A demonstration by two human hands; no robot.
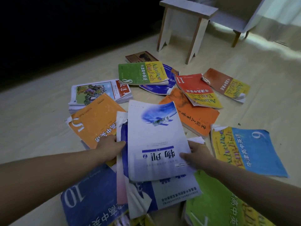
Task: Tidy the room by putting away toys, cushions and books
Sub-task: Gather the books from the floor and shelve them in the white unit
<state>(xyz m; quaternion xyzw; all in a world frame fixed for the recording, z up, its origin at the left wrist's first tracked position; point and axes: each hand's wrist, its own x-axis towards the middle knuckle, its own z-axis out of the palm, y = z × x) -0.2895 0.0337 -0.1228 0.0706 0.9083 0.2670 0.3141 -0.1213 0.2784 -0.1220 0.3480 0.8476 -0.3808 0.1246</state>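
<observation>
A pale wood floor [40,115] spreads across a dim room, with a light wooden stool [187,7] standing at the far side and a grey chair [231,22] behind it to the right. Textbooks lie scattered flat over the floor in front of the stool. Nearest the camera are a blue book [91,198] marked 10 and a green book [211,206] marked 7, with a blue-and-yellow book [250,149] marked 6 at right. At centre, a white book [151,141] with a blue cover picture sits on top of other books, overlapping an orange book [96,121] marked 5 on its left. Beyond it lie a plain orange book [192,118], a red book [197,90] marked 11, an illustrated book [96,92], a green book [141,74] marked 8 and a rust book [226,84]. A small brown book [140,57] lies nearest the stool. A person holds the white book with both hands: the left hand [110,147] curls its fingers at the left edge, and the right hand [197,154] pinches the near right corner, thumb on the cover and fingers hidden beneath.
</observation>
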